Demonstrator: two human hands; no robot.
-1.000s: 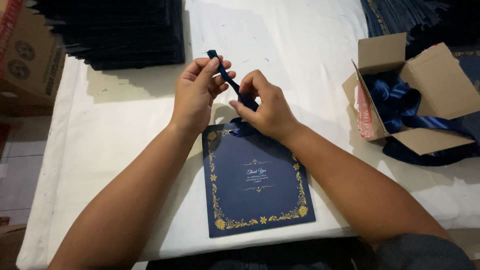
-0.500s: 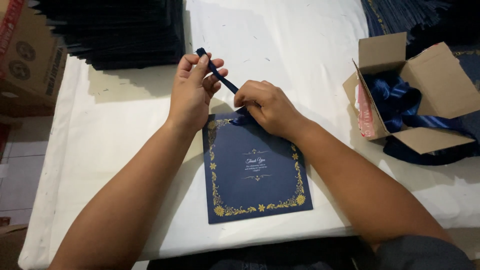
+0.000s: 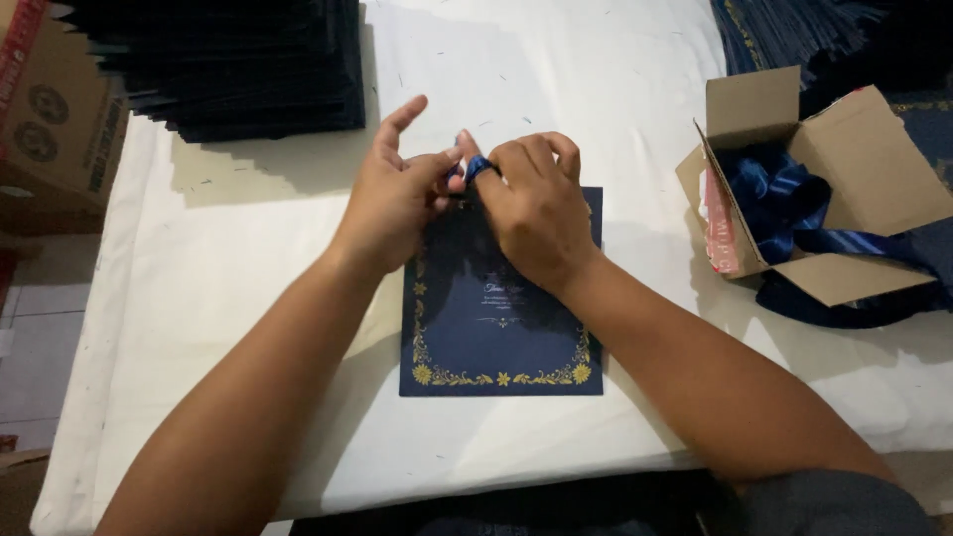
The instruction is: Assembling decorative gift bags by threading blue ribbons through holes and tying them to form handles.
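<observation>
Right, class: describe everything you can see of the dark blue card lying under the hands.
The dark blue card is a flat upright rectangle, seemingly of stiff paper, with a gold floral border along its sides and bottom and small pale print at its centre. It lies flat on the white table cover near the front edge. Its top part is hidden by the left hand and right hand, which rest over it and pinch a blue ribbon at its top edge.

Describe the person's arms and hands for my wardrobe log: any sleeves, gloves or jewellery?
Both forearms are bare up to the frame's edge, no sleeves showing. The left hand and right hand wear no gloves; no rings, watch or bracelet show. Dark grey cloth shows at the bottom right corner.
</observation>
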